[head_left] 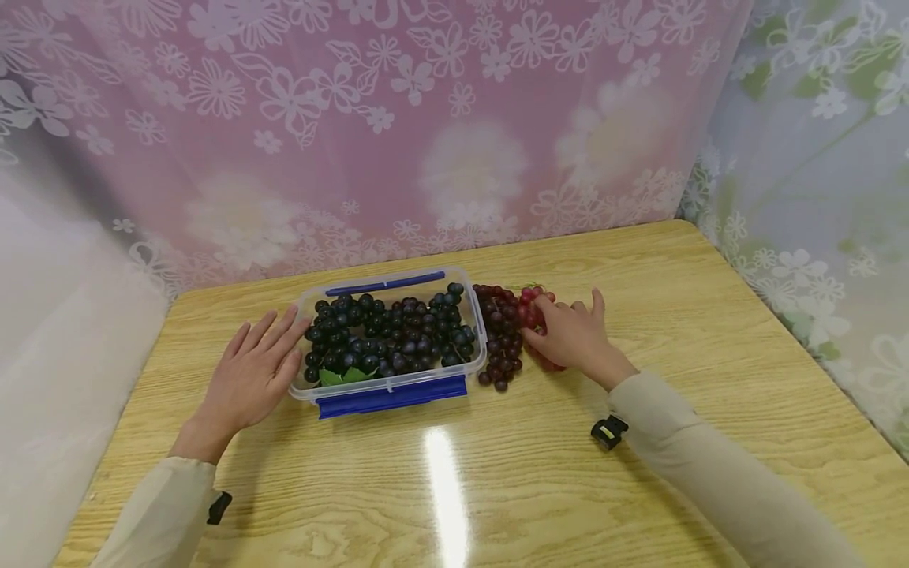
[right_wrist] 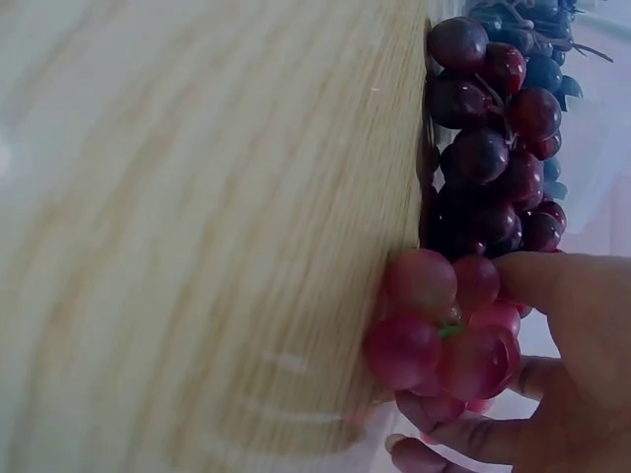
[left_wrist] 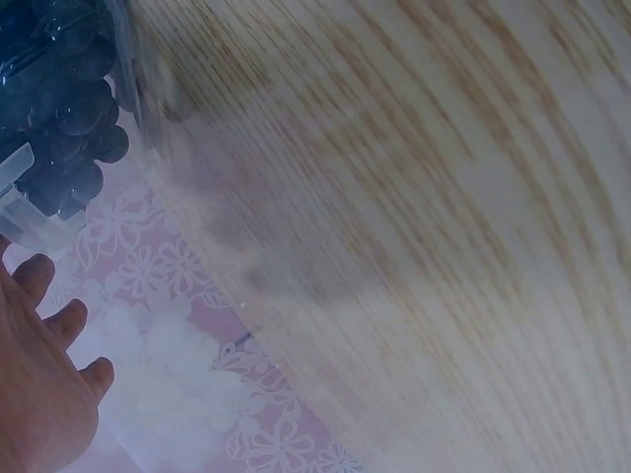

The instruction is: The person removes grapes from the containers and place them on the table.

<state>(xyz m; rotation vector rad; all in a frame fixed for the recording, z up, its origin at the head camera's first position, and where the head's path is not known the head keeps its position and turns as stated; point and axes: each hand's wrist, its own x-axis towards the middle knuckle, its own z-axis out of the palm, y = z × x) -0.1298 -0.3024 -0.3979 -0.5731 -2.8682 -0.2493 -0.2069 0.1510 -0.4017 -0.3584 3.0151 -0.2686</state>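
A clear plastic container [head_left: 304, 304] with blue clips stands mid-table, filled with dark blue grapes [head_left: 390, 335] and a few green leaves. My left hand [head_left: 252, 375] lies flat on the table, its straight fingers against the container's left wall [left_wrist: 22, 187]; this hand [left_wrist: 39, 384] holds nothing. Right of the container lies a dark red grape bunch [head_left: 500, 339], with a brighter red bunch [head_left: 534, 304] beside it. My right hand [head_left: 577, 335] grips the bright red bunch [right_wrist: 444, 335], thumb on top and fingers curled beneath, while it rests on the table. The dark red bunch [right_wrist: 493, 168] lies just beyond it.
The wooden table [head_left: 497, 473] is bordered by a pink floral curtain [head_left: 426, 118] at the back and a pale floral curtain [head_left: 817, 158] on the right. A white cloth hangs at the left edge. Black wrist devices [head_left: 609, 431] sit on both sleeves.
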